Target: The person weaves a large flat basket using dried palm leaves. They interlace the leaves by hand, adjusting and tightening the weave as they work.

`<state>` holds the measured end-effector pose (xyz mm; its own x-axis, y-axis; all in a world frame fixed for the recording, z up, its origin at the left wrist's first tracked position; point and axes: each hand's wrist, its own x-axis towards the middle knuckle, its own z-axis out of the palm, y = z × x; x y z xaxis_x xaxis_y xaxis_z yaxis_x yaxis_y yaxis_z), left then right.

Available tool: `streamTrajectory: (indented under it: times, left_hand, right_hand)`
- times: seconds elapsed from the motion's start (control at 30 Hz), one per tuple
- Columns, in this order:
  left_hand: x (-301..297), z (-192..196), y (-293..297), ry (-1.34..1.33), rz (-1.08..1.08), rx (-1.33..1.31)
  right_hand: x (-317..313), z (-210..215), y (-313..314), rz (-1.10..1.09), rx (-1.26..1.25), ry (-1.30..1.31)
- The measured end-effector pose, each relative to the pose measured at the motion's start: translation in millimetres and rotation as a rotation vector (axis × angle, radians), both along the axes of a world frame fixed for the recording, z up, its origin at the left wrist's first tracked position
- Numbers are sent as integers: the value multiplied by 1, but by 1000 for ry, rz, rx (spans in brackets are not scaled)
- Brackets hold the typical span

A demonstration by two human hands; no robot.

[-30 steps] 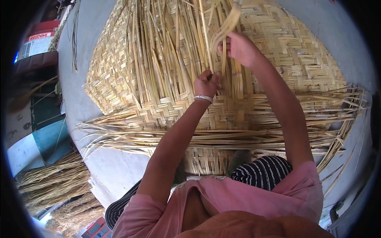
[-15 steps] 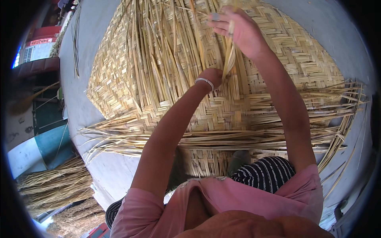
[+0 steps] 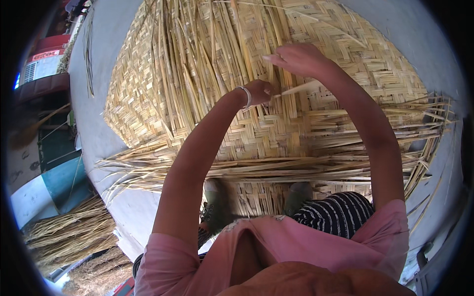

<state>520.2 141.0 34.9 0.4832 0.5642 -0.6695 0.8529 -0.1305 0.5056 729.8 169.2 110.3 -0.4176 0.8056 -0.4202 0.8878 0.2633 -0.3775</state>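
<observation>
A large woven mat of split cane [image 3: 340, 64] spreads in front of me, with several loose upright strips [image 3: 182, 69] running away from me over its middle. My left hand [image 3: 260, 92], a pale bracelet at its wrist, is closed low over the weave. From its fingers a pale cane strip [image 3: 298, 89] slants right toward my right forearm. Just beyond, my right hand [image 3: 302, 59] hovers over the upright strips, fingers stretched to the left. Its palm side is hidden.
A band of unwoven strip ends [image 3: 276, 167] crosses the mat near my feet. More ends stick out at the right, by a bent bundle [image 3: 428, 158]. Grey floor [image 3: 98, 118] borders the mat. Bundles of dry stalks [image 3: 74, 227] lie at the lower left.
My right hand has come down and nearer, turning from palm-up to back-up. The strip, upright before, now slants right from my left hand, which has shifted slightly left.
</observation>
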Motion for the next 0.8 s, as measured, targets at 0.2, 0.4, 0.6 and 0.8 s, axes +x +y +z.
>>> streamTrajectory:
  times: [0.2,0.4,0.6,0.8]
  left_hand:
    - [-15,-2,-18,-285,476,-84]
    - [-49,-30,-75,-371,845,608]
    - [-47,-59,-146,157,346,876]
    - [-45,-81,-150,181,229,965]
  right_hand:
    - [52,-65,-47,12,-50,9]
    - [41,-80,-74,87,-15,29]
    - [15,-88,-68,50,128,-48]
    - [13,-104,-72,46,264,29]
